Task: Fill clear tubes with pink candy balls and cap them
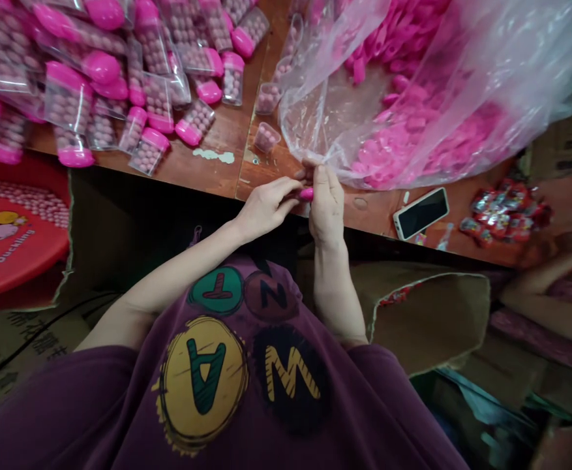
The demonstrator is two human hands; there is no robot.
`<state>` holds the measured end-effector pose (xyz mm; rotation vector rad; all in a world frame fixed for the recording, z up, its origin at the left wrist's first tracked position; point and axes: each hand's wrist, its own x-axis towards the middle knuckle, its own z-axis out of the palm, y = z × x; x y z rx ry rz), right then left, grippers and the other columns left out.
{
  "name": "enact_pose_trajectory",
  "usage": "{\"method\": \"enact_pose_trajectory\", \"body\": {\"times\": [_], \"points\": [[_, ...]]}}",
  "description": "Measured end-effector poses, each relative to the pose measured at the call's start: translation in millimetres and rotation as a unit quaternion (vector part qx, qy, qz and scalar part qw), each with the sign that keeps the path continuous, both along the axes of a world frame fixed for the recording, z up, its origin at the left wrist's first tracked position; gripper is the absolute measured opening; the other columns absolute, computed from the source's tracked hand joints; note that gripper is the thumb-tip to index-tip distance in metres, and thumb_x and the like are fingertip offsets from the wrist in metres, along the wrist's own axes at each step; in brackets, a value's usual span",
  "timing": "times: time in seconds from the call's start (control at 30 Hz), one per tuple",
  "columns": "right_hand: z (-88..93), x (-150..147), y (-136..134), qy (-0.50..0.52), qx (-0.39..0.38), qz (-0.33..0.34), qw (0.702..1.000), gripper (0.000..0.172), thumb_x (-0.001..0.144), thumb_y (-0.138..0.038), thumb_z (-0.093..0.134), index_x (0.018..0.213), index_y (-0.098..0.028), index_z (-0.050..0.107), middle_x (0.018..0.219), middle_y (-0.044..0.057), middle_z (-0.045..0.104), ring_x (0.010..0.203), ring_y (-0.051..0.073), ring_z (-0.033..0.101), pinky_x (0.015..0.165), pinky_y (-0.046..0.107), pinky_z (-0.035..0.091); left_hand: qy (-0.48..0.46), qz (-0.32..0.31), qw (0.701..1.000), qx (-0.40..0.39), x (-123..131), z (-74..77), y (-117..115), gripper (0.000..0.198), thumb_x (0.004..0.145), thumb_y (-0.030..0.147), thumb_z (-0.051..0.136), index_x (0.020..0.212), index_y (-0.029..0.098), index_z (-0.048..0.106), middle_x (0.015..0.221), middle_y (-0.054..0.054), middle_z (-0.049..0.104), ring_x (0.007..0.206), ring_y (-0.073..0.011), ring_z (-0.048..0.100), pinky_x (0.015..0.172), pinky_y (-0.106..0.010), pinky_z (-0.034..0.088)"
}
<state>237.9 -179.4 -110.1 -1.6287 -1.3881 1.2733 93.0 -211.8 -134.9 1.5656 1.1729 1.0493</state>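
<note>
At the table's front edge my two hands meet around a small bright pink cap (306, 194). My left hand (267, 207) pinches toward it from the left, thumb and fingertips close together. My right hand (327, 201) is closed on the other side, its fingers wrapped by the cap; anything beneath the cap is hidden by the fingers. Just behind the hands lies the rim of a clear plastic bag (315, 140) full of pink caps (388, 153). A small clear cup of pink beads (267, 137) sits behind my left hand.
Capped bead bottles (158, 98) pile up at the back left of the wooden table (207, 173). A red basin (21, 248) holds beads. A phone (421, 213) and red wrapped pieces (505, 212) lie right. An open carton (432, 320) stands below; another person's arm (550, 281) is at far right.
</note>
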Motion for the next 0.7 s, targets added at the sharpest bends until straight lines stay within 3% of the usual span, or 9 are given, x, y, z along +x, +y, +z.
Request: {"method": "enact_pose_trajectory", "body": {"times": [0.17, 0.33, 0.43, 0.53, 0.7], "points": [[4.9, 9, 1, -0.018, -0.005, 0.023, 1.000, 0.045, 0.110, -0.061, 0.041, 0.120, -0.028, 0.070, 0.098, 0.002, 0.073, 0.085, 0.017, 0.072, 0.086, 0.036, 0.063, 0.001, -0.003, 1.000, -0.001, 4, -7.4, 1, 0.016, 0.098, 0.018, 0.064, 0.111, 0.018, 0.073, 0.107, -0.007, 0.078, 0.098, -0.0205, 0.073, 0.092, -0.035, 0.057], [6.8, -4, -4, -0.100, 0.049, 0.061, 0.992, 0.046, 0.112, -0.057, 0.040, 0.132, -0.026, 0.067, 0.107, 0.006, 0.069, 0.116, 0.022, 0.071, 0.106, 0.041, 0.059, -0.016, 0.009, 1.000, 0.013, -3, -15.6, -2, 0.016, 0.096, 0.017, 0.062, 0.107, 0.019, 0.074, 0.101, -0.006, 0.079, 0.093, -0.0199, 0.073, 0.089, -0.035, 0.057], [8.0, -12, -7, -0.119, 0.062, 0.066, 0.989, 0.047, 0.112, -0.058, 0.041, 0.137, -0.026, 0.066, 0.119, 0.009, 0.067, 0.131, 0.025, 0.067, 0.110, 0.041, 0.057, -0.032, 0.007, 0.999, 0.025, -6, -17.6, -2, 0.019, 0.096, 0.015, 0.059, 0.105, 0.019, 0.075, 0.100, -0.005, 0.079, 0.093, -0.0196, 0.073, 0.090, -0.035, 0.057], [7.5, -13, -7, -0.097, 0.056, 0.041, 0.993, 0.052, 0.111, -0.062, 0.038, 0.142, -0.027, 0.061, 0.122, 0.009, 0.066, 0.131, 0.025, 0.068, 0.103, 0.039, 0.060, -0.035, 0.010, 0.999, 0.010, -6, -15.5, 0, 0.017, 0.095, 0.014, 0.061, 0.104, 0.018, 0.075, 0.100, -0.006, 0.079, 0.094, -0.0197, 0.073, 0.091, -0.035, 0.057], [3.9, 2, 4, 0.045, -0.056, -0.006, 0.997, 0.073, 0.105, -0.081, 0.024, 0.143, -0.028, 0.054, 0.109, 0.006, 0.071, 0.096, 0.018, 0.075, 0.074, 0.029, 0.063, -0.025, 0.019, 0.998, -0.053, 0, -6.7, 6, 0.018, 0.093, 0.015, 0.067, 0.109, 0.017, 0.076, 0.101, -0.006, 0.078, 0.087, -0.0176, 0.069, 0.085, -0.032, 0.056]]}}
